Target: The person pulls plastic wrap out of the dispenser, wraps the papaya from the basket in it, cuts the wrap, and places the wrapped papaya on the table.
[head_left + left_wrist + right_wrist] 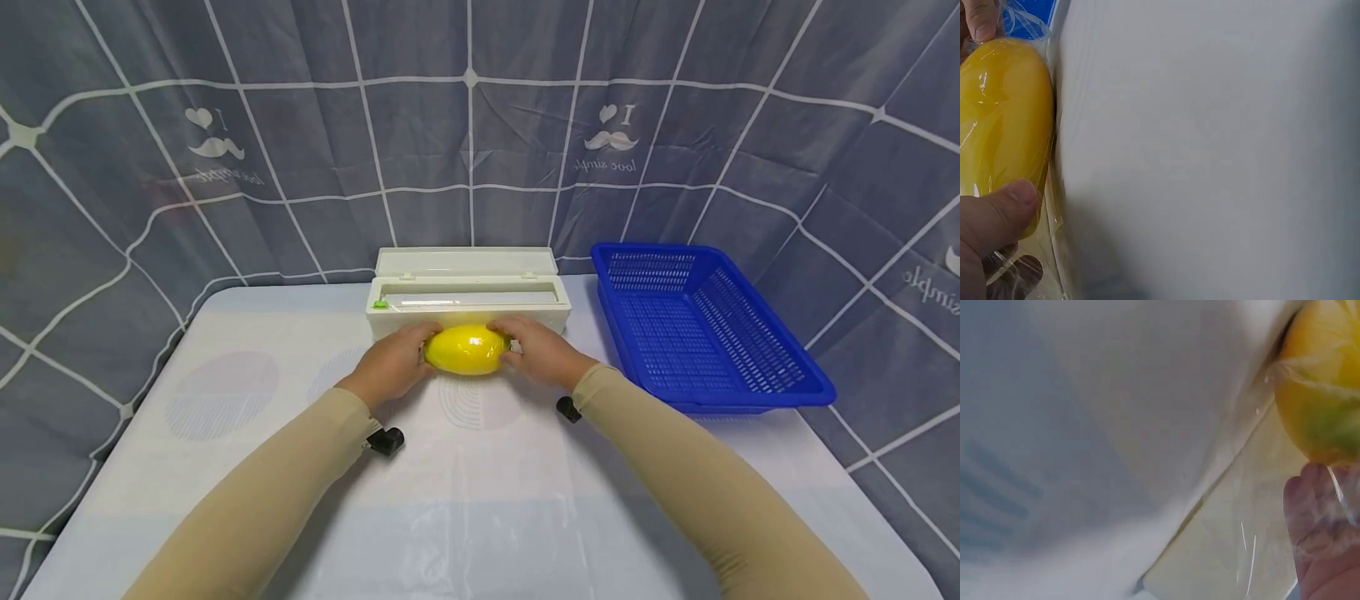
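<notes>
A yellow, mango-like fruit [467,350], with a greenish patch at one end in the right wrist view, is wrapped in clear cling film [1244,531]. My left hand [395,360] grips its left end, the thumb lying on top of the film in the left wrist view. At the opposite end my right hand [546,354] holds the fruit, and film covers some of its fingers [1319,506]. Just behind the fruit stands a white cling film dispenser [468,319], its lid raised and a film roll inside. A green slider [381,305] sits at the dispenser's left.
To the right of the dispenser, a blue plastic basket [637,367] stands on the table, near my right forearm. A pale patterned cloth [465,517] covers the table. Grey checked curtains [420,142] enclose the back and sides.
</notes>
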A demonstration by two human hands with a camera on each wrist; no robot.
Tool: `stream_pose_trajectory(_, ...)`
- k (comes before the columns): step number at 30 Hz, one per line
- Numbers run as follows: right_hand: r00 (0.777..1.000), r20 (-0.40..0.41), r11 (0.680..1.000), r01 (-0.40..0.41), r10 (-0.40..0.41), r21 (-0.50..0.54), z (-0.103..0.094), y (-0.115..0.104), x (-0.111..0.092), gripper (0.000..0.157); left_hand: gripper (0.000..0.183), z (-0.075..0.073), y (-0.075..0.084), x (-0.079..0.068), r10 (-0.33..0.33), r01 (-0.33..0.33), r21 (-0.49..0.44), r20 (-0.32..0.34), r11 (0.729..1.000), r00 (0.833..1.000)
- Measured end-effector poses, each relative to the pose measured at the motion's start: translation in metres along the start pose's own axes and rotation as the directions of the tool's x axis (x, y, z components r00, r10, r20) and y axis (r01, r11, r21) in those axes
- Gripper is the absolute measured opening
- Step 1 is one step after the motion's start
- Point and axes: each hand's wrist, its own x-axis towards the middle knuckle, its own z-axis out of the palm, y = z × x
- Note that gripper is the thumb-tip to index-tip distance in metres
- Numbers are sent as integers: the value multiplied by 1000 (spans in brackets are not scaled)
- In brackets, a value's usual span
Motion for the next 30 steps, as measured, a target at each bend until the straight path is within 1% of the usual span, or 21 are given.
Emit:
stream_pose_trajectory(3, 1000, 1, 999, 5, -5, 39, -2, 2, 0, 57, 71, -1, -1, 1, 3, -3, 10, 10, 1000, 1000)
stream_pose_trajectory(4, 1000, -5, 999, 10, -10, 32, -3, 2, 0, 60, 71, -2, -1, 2, 6, -6, 8, 14, 1000, 1000)
stream_pose_trajectory(6, 999, -36, 1000, 20, -21, -20, -3, 0, -1, 67, 70, -4, -3, 4, 21, -21, -4, 21, 1000, 1000)
stream_pose_trajectory(7, 998, -59, 998, 25, -29, -65, -3, -1, -2, 71, 69, -5, -4, 5, 31, -31, -14, 23, 999, 999)
stream_pose_trajectory(8, 996, -81, 991, 33, -45, -133, -2, -3, -3, 75, 69, -5, -5, 6, 42, -41, -26, 24, 999, 999)
stream_pose_trajectory(9, 993, -102, 974, 44, -67, -221, -1, -6, -3, 79, 69, -6, -6, 7, 50, -49, -38, 27, 998, 998)
stream_pose_trajectory(10, 988, -120, 949, 54, -95, -311, 0, -9, -2, 83, 68, -7, -7, 7, 60, -59, -49, 29, 997, 998)
stream_pose_trajectory(11, 984, -132, 917, 60, -121, -394, 2, -11, -2, 87, 68, -7, -8, 8, 66, -63, -67, 33, 996, 997)
stream_pose_trajectory(13, 975, -139, 849, 74, -171, -523, 6, -15, -1, 95, 69, -10, -10, 9, 62, -57, -99, 47, 993, 997)
stream_pose_trajectory(14, 973, -132, 817, 80, -187, -572, 9, -16, 0, 97, 69, -11, -11, 9, 56, -50, -115, 55, 992, 997)
stream_pose_trajectory(15, 973, -126, 797, 81, -193, -599, 11, -16, 1, 100, 69, -12, -11, 9, 54, -46, -126, 62, 991, 997)
stream_pose_trajectory(16, 974, -122, 792, 79, -191, -605, 13, -16, 2, 101, 69, -13, -11, 9, 47, -37, -139, 70, 990, 996)
stream_pose_trajectory(18, 976, -126, 803, 69, -176, -592, 16, -13, 5, 100, 69, -15, -11, 9, 39, -26, -153, 85, 988, 996)
stream_pose_trajectory(22, 974, -162, 858, 56, -161, -510, 18, -6, 11, 84, 68, -16, -11, 11, 41, -25, -158, 99, 987, 994)
stream_pose_trajectory(24, 971, -174, 876, 64, -166, -479, 18, -4, 12, 78, 68, -17, -11, 11, 37, -21, -151, 103, 988, 994)
stream_pose_trajectory(27, 971, -176, 893, 70, -164, -445, 17, 0, 14, 75, 72, -21, -8, 8, -1, 12, -105, 99, 994, 995)
stream_pose_trajectory(30, 972, -170, 902, 78, -164, -425, 16, 2, 15, 70, 84, -24, -1, 5, -43, 43, -13, 40, 999, 998)
